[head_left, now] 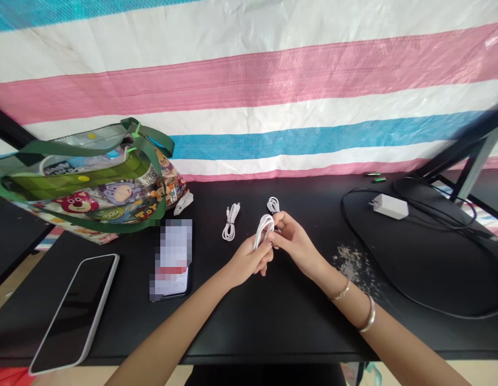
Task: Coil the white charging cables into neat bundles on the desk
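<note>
A looped white cable (264, 225) is held above the middle of the black table (232, 316). My left hand (251, 257) is closed around its lower part, thumb on top. My right hand (291, 236) pinches at the same bundle from the right, its fingertips close to the left thumb; what exactly they grip is partly hidden. Just behind the hands lies a second coiled white cable (273, 204), partly covered from view. To their left, another bundled white cable (231, 221) rests on the table.
On the left stand a cartoon-print bag (112, 198) with green straps, a phone (172, 252) with a lit screen and a white-edged phone (77, 311). At right are a white charger plug (389, 206), a long black cord (377, 268) and pale crumbs (353, 262). Striped sheeting (273, 96) hangs behind.
</note>
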A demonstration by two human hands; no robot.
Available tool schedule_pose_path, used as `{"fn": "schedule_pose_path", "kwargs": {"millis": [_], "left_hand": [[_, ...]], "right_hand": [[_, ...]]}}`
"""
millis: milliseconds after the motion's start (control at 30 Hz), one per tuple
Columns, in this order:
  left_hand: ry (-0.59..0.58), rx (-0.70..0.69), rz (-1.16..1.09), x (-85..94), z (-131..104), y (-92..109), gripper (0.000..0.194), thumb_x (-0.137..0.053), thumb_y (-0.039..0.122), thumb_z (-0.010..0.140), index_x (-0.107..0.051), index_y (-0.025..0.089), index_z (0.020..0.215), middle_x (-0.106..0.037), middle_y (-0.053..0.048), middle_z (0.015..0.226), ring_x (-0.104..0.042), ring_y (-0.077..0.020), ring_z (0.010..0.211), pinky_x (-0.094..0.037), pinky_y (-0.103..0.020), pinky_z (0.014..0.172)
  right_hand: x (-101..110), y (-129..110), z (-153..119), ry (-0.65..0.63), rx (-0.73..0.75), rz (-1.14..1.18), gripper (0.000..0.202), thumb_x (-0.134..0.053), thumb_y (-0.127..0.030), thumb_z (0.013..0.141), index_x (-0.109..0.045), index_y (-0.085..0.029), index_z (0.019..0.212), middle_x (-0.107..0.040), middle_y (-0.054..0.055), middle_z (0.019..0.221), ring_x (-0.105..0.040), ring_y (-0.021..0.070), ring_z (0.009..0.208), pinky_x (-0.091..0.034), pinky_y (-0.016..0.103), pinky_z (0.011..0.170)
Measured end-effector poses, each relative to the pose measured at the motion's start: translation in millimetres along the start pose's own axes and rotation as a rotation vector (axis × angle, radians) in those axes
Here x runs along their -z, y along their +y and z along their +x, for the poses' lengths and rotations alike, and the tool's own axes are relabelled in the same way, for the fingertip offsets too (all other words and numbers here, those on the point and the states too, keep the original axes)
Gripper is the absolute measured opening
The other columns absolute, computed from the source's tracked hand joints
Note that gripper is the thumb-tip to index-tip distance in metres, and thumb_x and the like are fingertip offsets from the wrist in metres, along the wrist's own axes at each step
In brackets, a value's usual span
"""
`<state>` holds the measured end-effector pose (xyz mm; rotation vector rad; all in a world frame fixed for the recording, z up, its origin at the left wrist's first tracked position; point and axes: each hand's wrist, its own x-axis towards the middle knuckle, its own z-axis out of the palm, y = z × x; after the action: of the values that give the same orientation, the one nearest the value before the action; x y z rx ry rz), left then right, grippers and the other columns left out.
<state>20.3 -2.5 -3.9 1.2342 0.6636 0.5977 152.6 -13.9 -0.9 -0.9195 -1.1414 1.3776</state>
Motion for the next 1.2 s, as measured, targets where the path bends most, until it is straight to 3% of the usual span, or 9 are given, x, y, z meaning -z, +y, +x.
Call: {"fn": "schedule_pose_path", "kwargs": {"millis": [200,333,567,667,867,1000,1200], "left_hand": [[0.014,-0.011,-0.062,-2.8,0,0,0.047,-0.051,0.065,0.075,-0.04,0.02,0.079,-0.032,0.014,0.049,-0.023,-0.002,0.033,-0.036,-0.022,0.042],[0.02,0.009,-0.077,-4.3,-1,1,0.045,-0.051,0.063,0.076,-0.037,0.02,0.07,-0.03,0.013,0.047,-0.023,-0.002,0.034,-0.037,-0.022,0.044],[0.02,0.071,-0.149,-1.3,-2,5,0.033,-0.05,0.051,0.078,-0.04,0.02,0.073,-0.028,0.013,0.049,-0.02,-0.0026,0.035,-0.032,-0.021,0.043],[0.005,0.06,-0.13,-1.1,-2,6,0.031,-0.048,0.049,0.079,-0.042,0.02,0.073,-0.028,0.013,0.049,-0.02,-0.0028,0.035,-0.032,-0.022,0.043],[-0.076,0.088,-0.077,-3.4,-5,8,0.025,-0.045,0.04,0.081,-0.038,0.021,0.067,-0.023,0.013,0.044,-0.021,-0.0039,0.034,-0.032,-0.021,0.044],[-0.09,0.148,-0.064,-4.1,-6,10,0.032,-0.043,0.037,0.083,-0.031,0.021,0.059,-0.022,0.012,0.043,-0.02,-0.0035,0.035,-0.031,-0.021,0.044],[-0.078,0.192,-0.065,-2.9,-5,11,0.026,-0.044,0.036,0.083,-0.035,0.021,0.064,-0.023,0.013,0.044,-0.02,-0.0034,0.034,-0.03,-0.021,0.044]], "right_hand": [[0,1,0,0.028,0.028,-0.035,0.041,-0.072,-0.05,0.069,-0.043,-0.023,0.077,-0.056,-0.004,0.075,-0.055,0.0101,0.064,-0.048,0.025,0.063],[1,-1,0,0.009,0.05,-0.074,0.041,-0.071,-0.052,0.07,-0.044,-0.023,0.079,-0.056,-0.003,0.076,-0.056,0.0117,0.069,-0.048,0.027,0.07],[9,-11,-1,-0.108,0.016,-0.105,0.033,-0.067,-0.048,0.076,-0.05,-0.023,0.09,-0.06,0.0,0.088,-0.054,0.0107,0.066,-0.049,0.03,0.073],[12,-14,-1,-0.132,0.003,-0.179,0.029,-0.066,-0.042,0.077,-0.053,-0.023,0.094,-0.059,0.001,0.093,-0.057,0.0127,0.076,-0.048,0.032,0.08],[16,-8,3,-0.381,-0.034,-0.212,0.036,-0.059,-0.051,0.08,-0.064,-0.018,0.093,-0.064,0.002,0.081,-0.06,0.0165,0.076,-0.05,0.035,0.079],[17,-11,3,-0.374,0.017,-0.28,0.042,-0.059,-0.055,0.079,-0.065,-0.017,0.098,-0.067,0.005,0.09,-0.062,0.0196,0.087,-0.047,0.038,0.088],[19,-25,0,-0.43,-0.002,-0.362,0.044,-0.054,-0.054,0.084,-0.063,-0.018,0.107,-0.066,0.007,0.1,-0.061,0.0194,0.095,-0.047,0.039,0.091]]}}
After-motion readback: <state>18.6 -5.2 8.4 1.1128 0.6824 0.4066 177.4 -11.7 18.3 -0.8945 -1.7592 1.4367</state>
